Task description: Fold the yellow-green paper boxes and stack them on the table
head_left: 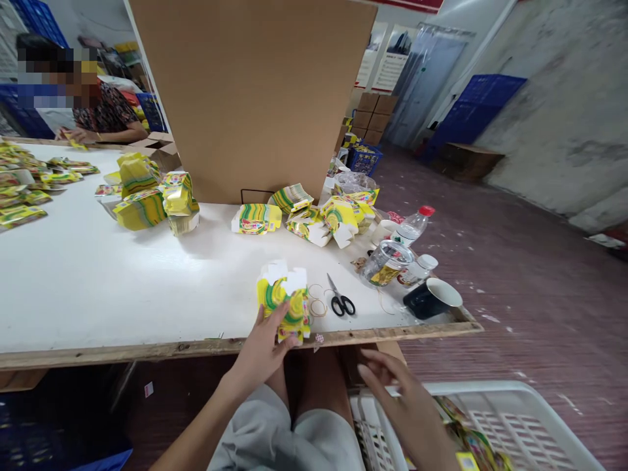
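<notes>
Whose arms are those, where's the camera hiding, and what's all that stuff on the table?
There's no robot here: those are a person's bare hands. The camera sits on that person's head, looking forward and down, so you see nearly what they see. The left hand rests on yellow printed cardboard at the edge of a white table. The right hand holds nothing that I can see; it is near a white basket. On the table are scissors, a clear jar, a dark mug and more yellow packaging. Another person sits across, at the far left.
</notes>
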Available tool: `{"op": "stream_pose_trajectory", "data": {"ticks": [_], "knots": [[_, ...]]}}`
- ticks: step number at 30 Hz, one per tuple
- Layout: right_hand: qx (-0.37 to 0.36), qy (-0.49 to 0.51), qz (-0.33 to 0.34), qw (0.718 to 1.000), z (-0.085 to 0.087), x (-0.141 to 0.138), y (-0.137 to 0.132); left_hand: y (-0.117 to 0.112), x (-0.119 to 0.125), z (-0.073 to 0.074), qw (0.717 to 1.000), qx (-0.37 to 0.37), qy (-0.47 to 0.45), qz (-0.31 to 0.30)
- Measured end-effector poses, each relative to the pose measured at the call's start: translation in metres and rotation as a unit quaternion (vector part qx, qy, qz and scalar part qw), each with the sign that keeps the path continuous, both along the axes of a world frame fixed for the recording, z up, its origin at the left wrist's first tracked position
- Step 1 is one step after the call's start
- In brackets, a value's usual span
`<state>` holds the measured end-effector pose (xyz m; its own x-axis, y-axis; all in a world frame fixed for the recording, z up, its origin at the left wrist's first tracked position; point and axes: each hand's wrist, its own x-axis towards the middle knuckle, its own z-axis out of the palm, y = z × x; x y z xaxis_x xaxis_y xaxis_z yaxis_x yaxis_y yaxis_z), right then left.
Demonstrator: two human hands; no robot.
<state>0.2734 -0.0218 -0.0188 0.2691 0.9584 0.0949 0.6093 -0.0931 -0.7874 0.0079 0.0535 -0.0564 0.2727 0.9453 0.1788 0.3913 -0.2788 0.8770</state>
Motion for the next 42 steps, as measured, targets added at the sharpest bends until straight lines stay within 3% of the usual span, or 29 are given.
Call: {"op": "stream_pose_trajectory", "data": {"ticks": [3, 5, 7, 10, 12, 15, 18, 21, 26, 30, 34, 39, 42], "knots": [[-0.003, 0.144, -0.005, 0.99, -0.016, -0.066, 0.043, -0.008, 0.006, 0.001, 1.0, 0.007, -0.001, -0.013], [0.005, 0.189, 0.005, 0.982, -0.025, -0.094, 0.064, -0.011, 0.005, 0.002, 1.0, 0.01, -0.009, -0.012], [0.019, 0.214, 0.012, 0.977, -0.029, -0.106, 0.074, -0.012, 0.001, 0.004, 0.999, 0.012, -0.034, 0.0], [0.036, 0.256, 0.011, 0.966, -0.027, -0.103, 0.067, -0.015, -0.003, 0.008, 0.989, -0.014, -0.133, 0.07], [0.034, 0.302, 0.025, 0.952, -0.023, -0.098, 0.053, -0.018, 0.0, 0.014, 0.96, -0.07, -0.254, 0.091], [0.006, 0.415, 0.057, 0.908, -0.018, -0.099, 0.033, -0.024, 0.01, 0.024, 0.877, -0.207, -0.434, 0.026], [-0.011, 0.487, 0.069, 0.871, -0.016, -0.103, 0.022, -0.03, 0.018, 0.032, 0.801, -0.32, -0.504, -0.048], [-0.002, 0.483, 0.066, 0.873, -0.013, -0.105, 0.019, -0.033, 0.02, 0.036, 0.778, -0.34, -0.524, -0.063], [-0.011, 0.426, 0.079, 0.901, -0.013, -0.108, 0.015, -0.031, 0.022, 0.029, 0.795, -0.316, -0.517, 0.002], [-0.005, 0.386, 0.057, 0.921, -0.021, -0.111, 0.012, -0.031, 0.029, 0.019, 0.84, -0.267, -0.472, 0.011], [0.031, 0.338, 0.037, 0.94, -0.023, -0.106, 0.013, -0.034, 0.027, 0.019, 0.892, -0.208, -0.399, 0.051], [0.053, 0.322, 0.113, 0.938, -0.013, -0.092, 0.014, -0.036, 0.01, 0.03, 0.921, -0.196, -0.332, -0.048], [0.038, 0.299, 0.164, 0.939, -0.003, -0.082, 0.014, -0.037, 0.002, 0.036, 0.906, -0.241, -0.331, -0.108]]}}
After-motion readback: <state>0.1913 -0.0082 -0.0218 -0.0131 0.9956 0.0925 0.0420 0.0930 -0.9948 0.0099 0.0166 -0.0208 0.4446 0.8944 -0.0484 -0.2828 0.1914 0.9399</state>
